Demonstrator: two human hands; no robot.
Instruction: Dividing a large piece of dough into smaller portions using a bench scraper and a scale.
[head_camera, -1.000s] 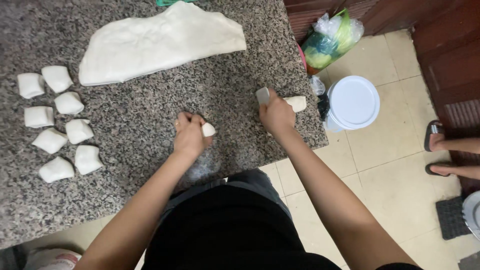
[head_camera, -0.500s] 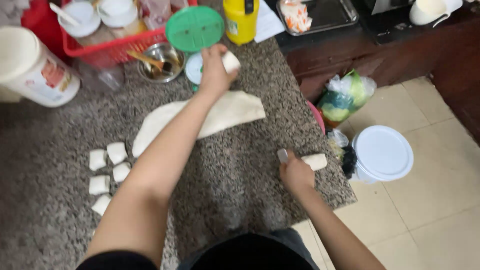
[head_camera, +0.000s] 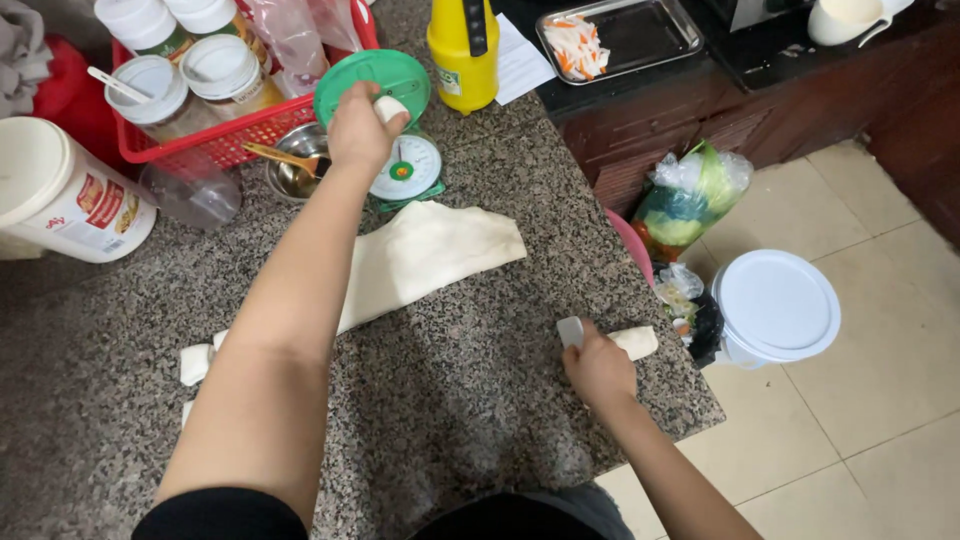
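My left hand (head_camera: 358, 130) is stretched far forward and holds a small white piece of dough (head_camera: 390, 107) just over the round green pan of a kitchen scale (head_camera: 398, 90). My right hand (head_camera: 598, 368) rests near the counter's right edge, gripping a white scraper (head_camera: 570, 331) next to a short roll of dough (head_camera: 636, 342). A large flat slab of dough (head_camera: 425, 255) lies in the middle of the speckled granite counter (head_camera: 480, 400). Small cut dough pieces (head_camera: 196, 362) sit partly hidden behind my left arm.
Behind the scale stand a yellow bottle (head_camera: 464, 50), a red basket of jars (head_camera: 190, 90), a small metal bowl with a spoon (head_camera: 295, 170) and a white tub (head_camera: 60, 195). A metal tray (head_camera: 620, 35) lies on the dark counter. On the floor are a white-lidded bucket (head_camera: 775, 305) and bagged greens (head_camera: 690, 195).
My left hand has carried the dough piece from the counter's near edge up to the green scale pan. My right hand has stayed by the dough roll, and the view has tilted forward.
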